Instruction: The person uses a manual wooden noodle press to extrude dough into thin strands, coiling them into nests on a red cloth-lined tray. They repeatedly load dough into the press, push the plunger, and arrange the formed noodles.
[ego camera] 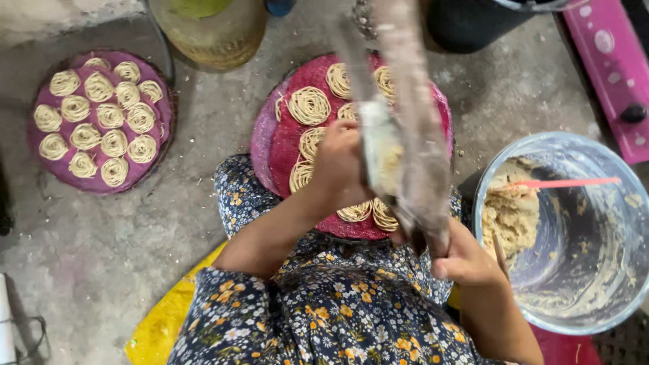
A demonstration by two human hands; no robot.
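metal and dough-smeared, a long press tool is held over the red round mat at the middle of the view. the left hand has its grip clamped on the tool's body, and the right hand has its grip clamped on the lower end. noodle coils lie on the mat. at 3 o'clock stands a steel bowl with dough. at 9 o'clock, well apart, a purple mat carries more coils.
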